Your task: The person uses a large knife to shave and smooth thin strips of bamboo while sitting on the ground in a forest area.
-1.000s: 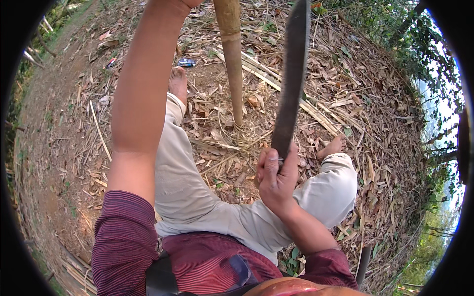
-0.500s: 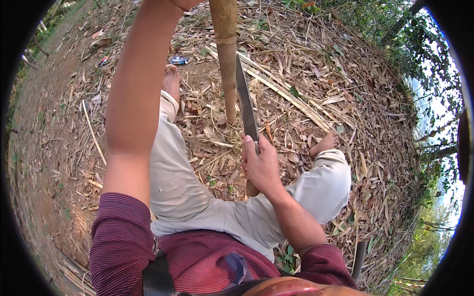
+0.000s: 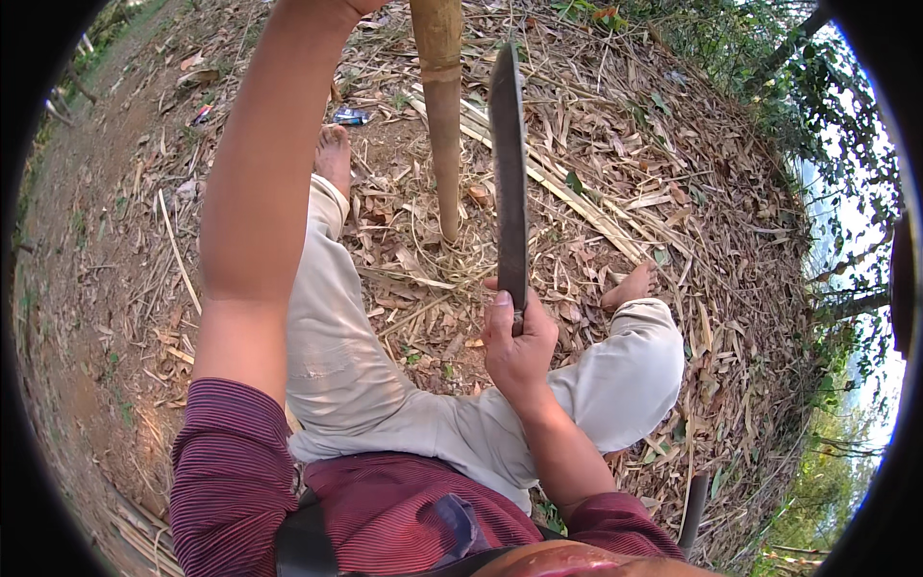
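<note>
A machete (image 3: 510,173) stands blade up in my right hand (image 3: 520,348), whose fingers are closed round its handle. The dark blade is to the right of a bamboo pole (image 3: 443,115), with a gap between them. The upright pole's lower end meets the littered ground between my feet; its upper end runs out of the picture. My left arm reaches up along the left side, and only the edge of my left hand (image 3: 363,5) shows beside the pole at the top. Its fingers are cut off by the picture's edge.
Split bamboo strips (image 3: 577,200) lie on dry leaves (image 3: 731,163) beyond the pole. My bare feet (image 3: 630,287) are planted either side. A small blue wrapper (image 3: 350,116) lies near my left foot. A dark tube-like piece (image 3: 693,510) is at lower right; bushes (image 3: 846,115) border the right.
The machete has moved away from the pole to the right and risen to a more upright angle. My right hand went right with it. The pole and left arm are almost unmoved.
</note>
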`<state>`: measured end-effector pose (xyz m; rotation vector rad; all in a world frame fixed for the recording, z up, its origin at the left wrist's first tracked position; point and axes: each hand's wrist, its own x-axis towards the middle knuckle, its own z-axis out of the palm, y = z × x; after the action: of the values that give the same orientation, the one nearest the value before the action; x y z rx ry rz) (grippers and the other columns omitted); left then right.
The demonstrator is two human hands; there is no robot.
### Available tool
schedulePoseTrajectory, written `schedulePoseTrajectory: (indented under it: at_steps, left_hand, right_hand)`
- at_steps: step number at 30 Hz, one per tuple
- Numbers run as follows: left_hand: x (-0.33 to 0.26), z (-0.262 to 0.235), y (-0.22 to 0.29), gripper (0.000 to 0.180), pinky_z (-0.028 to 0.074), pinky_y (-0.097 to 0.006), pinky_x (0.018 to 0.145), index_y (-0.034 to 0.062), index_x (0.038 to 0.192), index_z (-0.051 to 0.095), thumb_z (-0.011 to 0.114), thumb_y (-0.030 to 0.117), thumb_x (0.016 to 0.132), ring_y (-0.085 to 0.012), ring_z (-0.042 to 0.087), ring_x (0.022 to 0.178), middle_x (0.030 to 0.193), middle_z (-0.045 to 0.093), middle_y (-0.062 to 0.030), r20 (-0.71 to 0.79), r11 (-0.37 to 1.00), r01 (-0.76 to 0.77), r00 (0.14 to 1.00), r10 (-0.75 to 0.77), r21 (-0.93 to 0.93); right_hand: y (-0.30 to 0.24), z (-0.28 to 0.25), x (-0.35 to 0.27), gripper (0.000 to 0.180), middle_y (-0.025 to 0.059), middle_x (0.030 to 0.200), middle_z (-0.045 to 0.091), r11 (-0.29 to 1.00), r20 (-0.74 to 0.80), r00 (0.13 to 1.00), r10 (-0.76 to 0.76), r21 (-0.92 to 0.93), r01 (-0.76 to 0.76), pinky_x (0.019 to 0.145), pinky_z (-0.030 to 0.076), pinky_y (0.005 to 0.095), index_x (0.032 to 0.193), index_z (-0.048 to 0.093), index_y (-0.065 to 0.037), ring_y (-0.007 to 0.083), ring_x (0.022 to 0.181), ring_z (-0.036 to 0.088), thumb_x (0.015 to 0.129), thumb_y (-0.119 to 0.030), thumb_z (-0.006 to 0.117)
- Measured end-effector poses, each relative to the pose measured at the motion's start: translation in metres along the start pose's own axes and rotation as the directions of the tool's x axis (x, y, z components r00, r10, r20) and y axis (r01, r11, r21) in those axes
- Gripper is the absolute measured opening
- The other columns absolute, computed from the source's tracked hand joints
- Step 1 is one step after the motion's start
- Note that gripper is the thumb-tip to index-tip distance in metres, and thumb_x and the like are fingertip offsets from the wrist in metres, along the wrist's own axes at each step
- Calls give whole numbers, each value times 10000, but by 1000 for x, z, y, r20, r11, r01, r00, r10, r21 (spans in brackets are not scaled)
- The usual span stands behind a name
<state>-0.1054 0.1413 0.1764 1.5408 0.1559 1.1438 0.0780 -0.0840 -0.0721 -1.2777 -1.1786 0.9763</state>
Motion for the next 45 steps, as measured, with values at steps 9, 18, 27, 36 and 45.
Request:
schedulePoseTrajectory:
  at_steps: [9, 18, 27, 36, 45]
  left_hand:
    - [-1, -2, -5, 565, 238, -244, 374, 160, 509, 358, 491, 360, 1020, -64, 229, 347, 440, 243, 67, 34, 999, 3, 999, -2, -48]
    - [-1, 15, 1, 562, 239, -245, 379, 159, 520, 354, 462, 362, 1033, -71, 204, 338, 436, 231, 60, 39, 999, 31, 999, -30, -42]
    - [2, 4, -3, 570, 230, -244, 354, 163, 518, 360, 446, 373, 1040, -62, 215, 344, 436, 222, 65, 105, 999, -25, 994, 28, -34]
    - [5, 2, -1, 572, 233, -242, 360, 162, 519, 357, 426, 371, 1047, -68, 203, 339, 438, 215, 59, 119, 1000, -19, 993, 21, -23]
    - [-6, 1, -1, 569, 229, -247, 360, 161, 523, 353, 419, 372, 1048, -67, 200, 339, 439, 214, 59, 73, 999, -29, 997, 31, -22]
  right_hand:
    - [21, 10, 10, 120, 6, 552, 506, 989, -4, 995, 99, -114, -99, 463, 384, 271, 1000, 634, -23, 62, 472, 472, 977, -111, 556]
    - [18, 8, 17, 131, 5, 541, 492, 976, 61, 985, 162, -159, -150, 451, 390, 269, 951, 618, -13, 61, 462, 490, 978, -122, 549]
    - [2, 10, 7, 184, -29, 580, 512, 977, 31, 999, -41, -207, 47, 449, 363, 244, 949, 624, -7, 41, 482, 458, 1001, -159, 535]
    - [5, 13, 0, 157, 15, 560, 504, 965, -82, 966, -245, -112, 235, 438, 350, 286, 923, 618, -9, 78, 466, 466, 985, -139, 555]
    - [34, 7, -13, 235, -45, 591, 489, 996, 12, 996, 91, 17, -91, 422, 336, 215, 935, 578, -4, 26, 470, 428, 1037, -200, 497]
